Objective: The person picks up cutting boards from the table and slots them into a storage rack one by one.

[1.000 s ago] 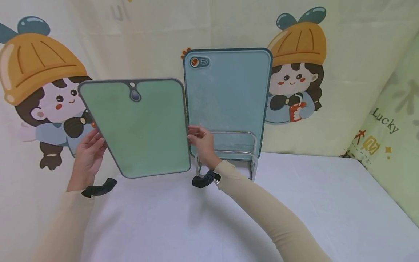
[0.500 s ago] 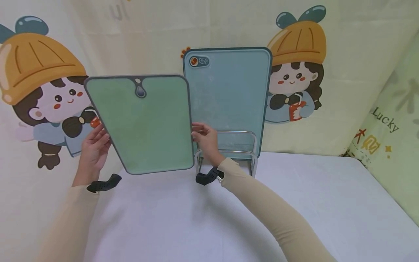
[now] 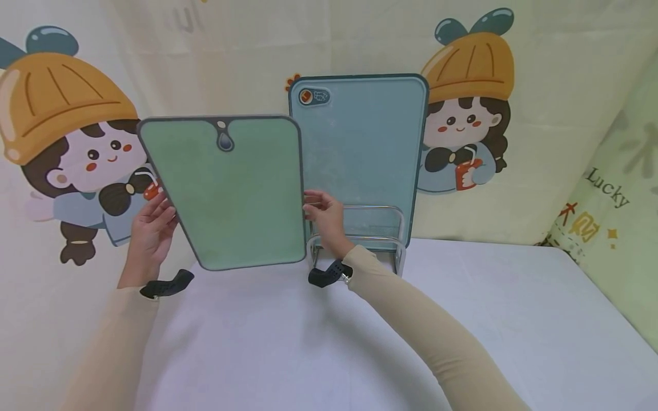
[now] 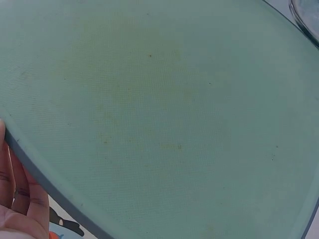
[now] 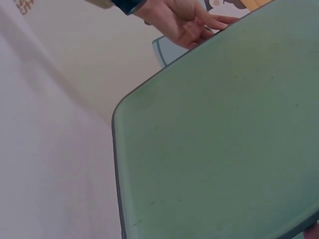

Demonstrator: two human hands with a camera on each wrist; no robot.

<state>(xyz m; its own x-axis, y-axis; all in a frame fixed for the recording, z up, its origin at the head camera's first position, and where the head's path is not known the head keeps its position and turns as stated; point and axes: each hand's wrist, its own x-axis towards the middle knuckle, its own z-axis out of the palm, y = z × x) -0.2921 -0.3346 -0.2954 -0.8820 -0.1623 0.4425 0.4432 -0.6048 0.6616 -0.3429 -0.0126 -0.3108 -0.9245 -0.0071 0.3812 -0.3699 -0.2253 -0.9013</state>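
Clearly both hands, left hand [image 3: 150, 234] and right hand [image 3: 323, 217], clamp the green cutting board's [image 3: 231, 188] side edges, holding it upright above the table [image 3: 462, 319], just left of the rack [image 3: 360, 242] with the blue board [image 3: 360, 148]

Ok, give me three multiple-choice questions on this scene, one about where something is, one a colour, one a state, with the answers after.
1. Where is the blue board?
A. flat on the table
B. upright in the rack
C. in the left hand

2. What colour is the board held between both hands?
A. green
B. red
C. yellow

3. How is the green board placed?
A. lying on the table
B. slotted in the rack
C. held in the air by its side edges

Answers: 1 B, its lower end sits inside the rack's metal loops. 2 A, its face is pale green. 3 C, the left hand and the right hand hold its side edges, its lower edge apparently off the table.
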